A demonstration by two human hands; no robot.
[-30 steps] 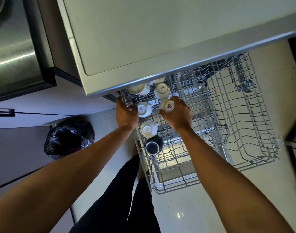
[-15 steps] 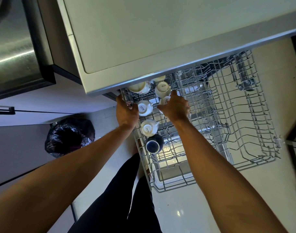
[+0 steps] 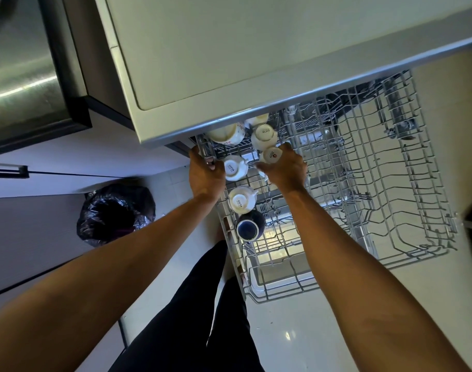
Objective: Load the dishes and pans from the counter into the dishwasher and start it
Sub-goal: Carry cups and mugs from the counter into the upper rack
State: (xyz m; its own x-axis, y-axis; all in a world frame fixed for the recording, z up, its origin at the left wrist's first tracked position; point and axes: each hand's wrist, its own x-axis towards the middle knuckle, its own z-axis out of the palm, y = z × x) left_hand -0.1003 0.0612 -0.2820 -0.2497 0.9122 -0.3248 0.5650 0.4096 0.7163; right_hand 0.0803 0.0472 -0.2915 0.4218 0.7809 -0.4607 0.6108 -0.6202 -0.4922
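Note:
The dishwasher's upper wire rack (image 3: 377, 189) is pulled out below the counter edge. Several white cups sit upside down along its left side, among them two marked SISTA (image 3: 234, 169) (image 3: 241, 202), with a dark blue cup (image 3: 249, 228) nearest me. My left hand (image 3: 204, 174) grips the rack's left rail. My right hand (image 3: 285, 170) holds a small white cup with a red mark (image 3: 271, 155), bottom up, among the other cups.
The grey counter top (image 3: 256, 49) overhangs the rack's far end. A black rubbish bag (image 3: 116, 213) sits on the floor at the left. A steel appliance (image 3: 22, 68) stands at the upper left. My dark trouser legs (image 3: 197, 312) stand beside the rack.
My right hand has shifted the red-marked cup slightly toward the far end of the rack, beside the other white cups. My left hand has stayed on the rail.

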